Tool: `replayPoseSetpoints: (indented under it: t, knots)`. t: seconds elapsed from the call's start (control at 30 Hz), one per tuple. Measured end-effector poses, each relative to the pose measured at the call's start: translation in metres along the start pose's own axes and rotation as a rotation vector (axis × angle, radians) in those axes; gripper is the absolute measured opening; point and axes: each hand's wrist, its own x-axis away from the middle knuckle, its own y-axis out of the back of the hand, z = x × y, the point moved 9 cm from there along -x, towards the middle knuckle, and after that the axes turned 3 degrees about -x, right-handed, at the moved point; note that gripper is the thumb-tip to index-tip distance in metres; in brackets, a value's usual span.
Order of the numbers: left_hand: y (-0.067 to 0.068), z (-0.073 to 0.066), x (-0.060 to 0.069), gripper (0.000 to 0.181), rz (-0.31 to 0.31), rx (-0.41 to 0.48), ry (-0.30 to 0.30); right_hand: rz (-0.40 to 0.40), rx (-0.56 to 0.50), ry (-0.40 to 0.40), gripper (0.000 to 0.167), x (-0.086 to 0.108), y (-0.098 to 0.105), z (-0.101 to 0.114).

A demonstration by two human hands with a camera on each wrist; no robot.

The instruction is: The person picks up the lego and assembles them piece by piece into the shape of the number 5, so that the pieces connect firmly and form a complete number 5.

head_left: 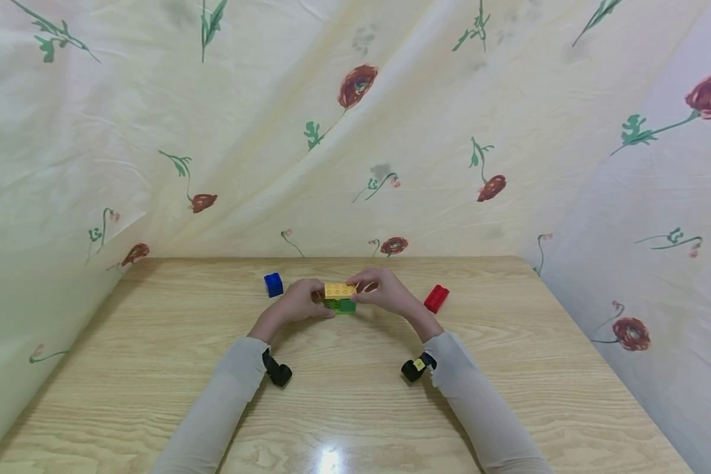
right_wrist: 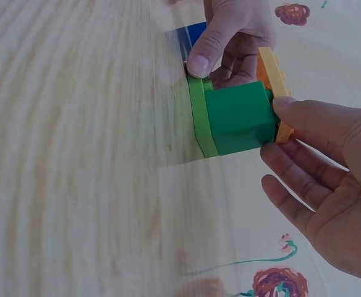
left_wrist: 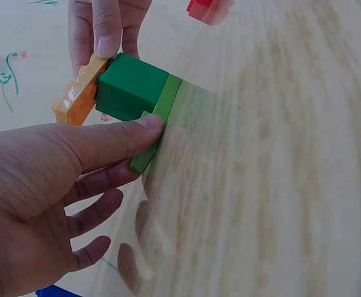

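Currently, judging from the head view, the step in hand is fitting the yellow brick (head_left: pixel 340 291) onto the dark green block (head_left: pixel 347 305). The yellow brick lies over that block and extends leftward beyond it. The left hand (head_left: pixel 301 301) is to the block's left and the right hand (head_left: pixel 385 291) to its right. A blue brick (head_left: pixel 274 285) sits further left of the block, a red brick (head_left: pixel 436 299) further right, both on the table (head_left: pixel 343 395).

From the left wrist, the left hand pinches a light green plate (left_wrist: pixel 146 158) that forms the base under the dark green block. Whether this plate touches the table, I cannot tell.

From the right wrist, the right hand pinches the yellow brick at the block's studded face. A slim gap with studs showing separates the two, so the brick seems not fully seated. The next move probably calls for lining up the studs, bracing the base and pressing evenly.
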Motion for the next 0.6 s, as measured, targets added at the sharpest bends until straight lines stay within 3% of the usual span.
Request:
replayPoseSetpoints:
  t: [0.6]
  knots:
    - [0.0002,0.0004,-0.0019,0.026,0.002,-0.008,0.001,-0.008,0.034,0.016,0.033,-0.0013,0.0002,0.0003]
